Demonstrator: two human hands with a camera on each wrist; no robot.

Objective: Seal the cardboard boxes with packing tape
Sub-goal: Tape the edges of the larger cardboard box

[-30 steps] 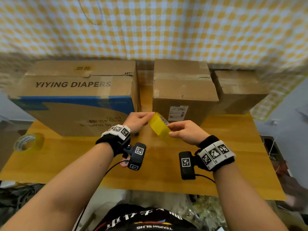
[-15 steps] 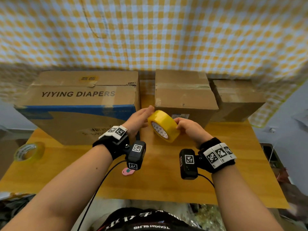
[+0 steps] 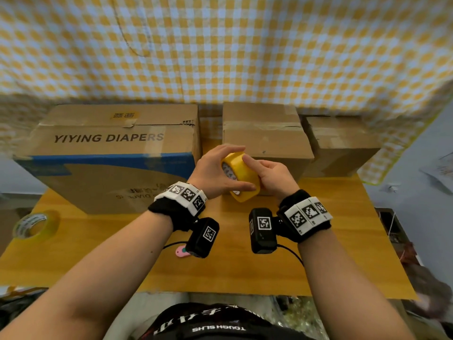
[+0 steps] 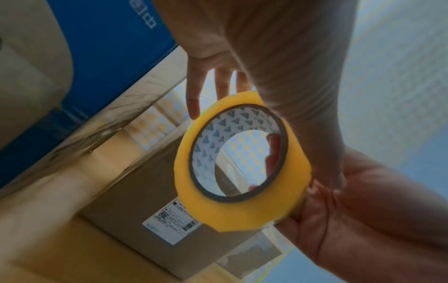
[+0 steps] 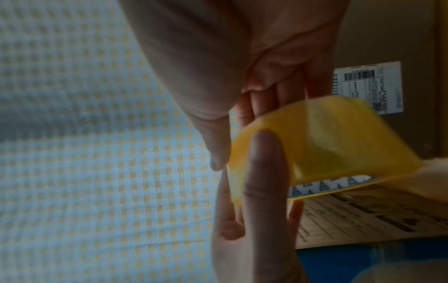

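Observation:
A yellow packing tape roll is held in the air between both hands, just in front of the middle cardboard box. My left hand grips it, fingers over the top and thumb across the front. My right hand holds the other side, with its index finger on the outer band. In the left wrist view the roll shows its white patterned core. In the right wrist view the roll is blurred. A large diaper box stands on the left, and a third box on the right.
The boxes stand along the back of a wooden table against a checked yellow cloth. A second tape roll lies near the table's left edge. A small pink object lies under my left wrist.
Both hands lifted the yellow roll forward toward the middle box and turned it. My left hand went from touching its edge to wrapping over it.

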